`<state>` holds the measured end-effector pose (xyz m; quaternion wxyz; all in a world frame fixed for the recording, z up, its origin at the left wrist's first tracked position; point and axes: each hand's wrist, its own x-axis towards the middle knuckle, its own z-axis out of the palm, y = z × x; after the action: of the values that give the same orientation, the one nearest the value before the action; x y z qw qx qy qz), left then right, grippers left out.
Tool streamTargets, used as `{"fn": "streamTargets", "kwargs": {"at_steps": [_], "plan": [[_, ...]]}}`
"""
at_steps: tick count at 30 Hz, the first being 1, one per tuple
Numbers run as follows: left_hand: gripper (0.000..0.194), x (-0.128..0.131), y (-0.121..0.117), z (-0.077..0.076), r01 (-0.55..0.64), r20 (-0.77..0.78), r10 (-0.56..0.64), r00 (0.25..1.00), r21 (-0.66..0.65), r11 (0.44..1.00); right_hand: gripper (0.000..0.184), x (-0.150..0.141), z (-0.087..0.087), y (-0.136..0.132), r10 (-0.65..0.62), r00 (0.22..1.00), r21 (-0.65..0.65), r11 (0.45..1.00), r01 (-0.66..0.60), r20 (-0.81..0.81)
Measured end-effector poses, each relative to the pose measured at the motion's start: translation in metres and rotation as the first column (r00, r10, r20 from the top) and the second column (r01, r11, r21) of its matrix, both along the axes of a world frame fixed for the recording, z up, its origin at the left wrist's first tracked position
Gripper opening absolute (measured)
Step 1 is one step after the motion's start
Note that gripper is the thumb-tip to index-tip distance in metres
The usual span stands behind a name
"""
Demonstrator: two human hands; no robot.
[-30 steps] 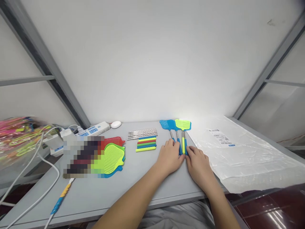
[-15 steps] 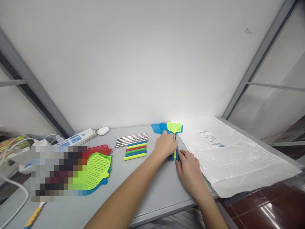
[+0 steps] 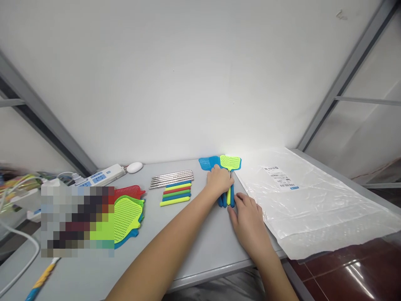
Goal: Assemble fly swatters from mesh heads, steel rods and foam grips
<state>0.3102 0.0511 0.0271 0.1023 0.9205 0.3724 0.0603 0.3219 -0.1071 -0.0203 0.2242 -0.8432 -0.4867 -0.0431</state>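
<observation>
Several fly swatters lie side by side at the middle back of the table, a yellow-green head (image 3: 230, 162) over a blue one and more blue heads (image 3: 209, 163) to the left. My left hand (image 3: 219, 180) is closed over their shafts just below the heads, hiding most of the rods. Blue and yellow-green handles (image 3: 228, 198) stick out below it towards me. My right hand (image 3: 249, 219) rests on the table just right of the handle ends, fingers bent and apart, its thumb and forefinger touching or close beside the rightmost blue handle.
Left of my hands lie several metal rods (image 3: 171, 179) and a row of coloured loose handles (image 3: 176, 195). Loose swatter heads (image 3: 127, 217) are stacked further left, near a power strip (image 3: 105, 175) and a white mouse (image 3: 134, 167). A white plastic mailer (image 3: 313, 209) covers the right side, overhanging the front edge.
The view has shifted slightly. My left hand stays over the swatters, a little higher towards the heads, and more of the handles shows. My right hand stays beside the handle ends.
</observation>
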Motion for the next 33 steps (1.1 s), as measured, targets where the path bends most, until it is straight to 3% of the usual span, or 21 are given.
{"fn": "streamTargets", "kwargs": {"at_steps": [5, 11, 19, 26, 33], "plan": [[0.036, 0.001, 0.006, -0.001, 0.005, 0.029, -0.003, 1.000, -0.067, 0.998, 0.034, -0.001, 0.001, -0.001, 0.003, 1.000, 0.001, 1.000, -0.003, 0.009], [0.028, -0.002, 0.008, -0.002, 0.040, 0.186, -0.023, 0.982, -0.085, 0.996, 0.033, -0.001, 0.004, -0.001, 0.008, 1.000, -0.003, 1.000, -0.008, 0.029], [0.035, -0.009, 0.005, -0.004, 0.076, 0.341, -0.037, 0.939, -0.101, 0.992, 0.038, -0.009, 0.007, -0.001, -0.025, 0.994, 0.000, 1.000, 0.025, 0.103], [0.031, -0.009, 0.005, -0.009, 0.049, 0.380, -0.001, 0.925, -0.116, 0.992, 0.045, -0.018, 0.013, 0.010, -0.141, 0.975, -0.044, 0.988, 0.151, 0.174], [0.029, -0.011, 0.000, -0.007, -0.004, 0.355, 0.028, 0.934, -0.069, 0.998, 0.039, -0.020, 0.014, 0.013, -0.135, 0.974, -0.076, 0.986, 0.151, 0.184]]}}
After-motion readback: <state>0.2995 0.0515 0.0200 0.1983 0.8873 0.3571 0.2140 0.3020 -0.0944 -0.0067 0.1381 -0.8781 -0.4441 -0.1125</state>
